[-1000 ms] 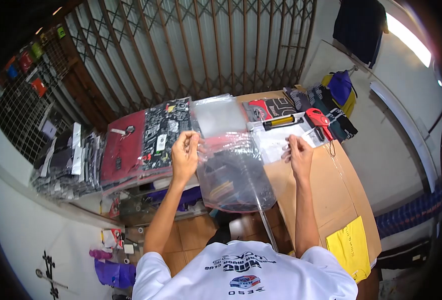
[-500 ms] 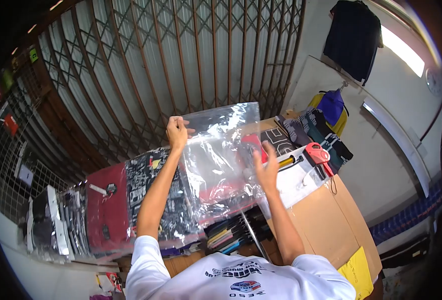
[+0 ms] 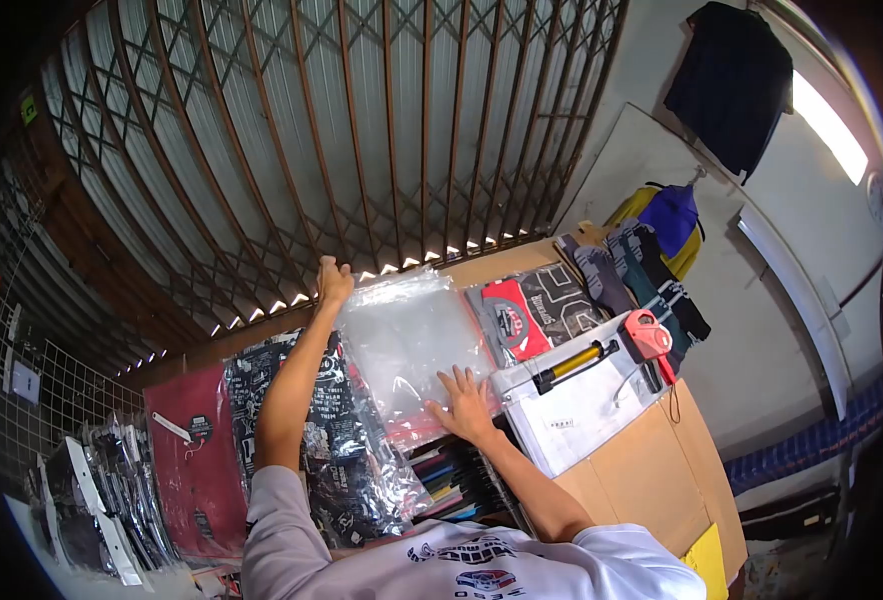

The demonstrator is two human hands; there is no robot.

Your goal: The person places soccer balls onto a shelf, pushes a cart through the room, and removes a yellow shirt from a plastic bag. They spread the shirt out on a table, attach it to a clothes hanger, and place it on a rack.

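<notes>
Head view: the clear plastic bags (image 3: 412,345) lie flat on the work surface, between a packed black-and-white patterned garment and a red-and-black packet (image 3: 524,322). The right hand (image 3: 466,403) rests on them, fingers spread; the left (image 3: 336,281) curls at their far corner, its grip unclear. Cardboard (image 3: 652,475) covers the right side; a brown folding gate (image 3: 377,130) stands behind, and a dark shirt (image 3: 732,90) hangs on the wall.
</notes>
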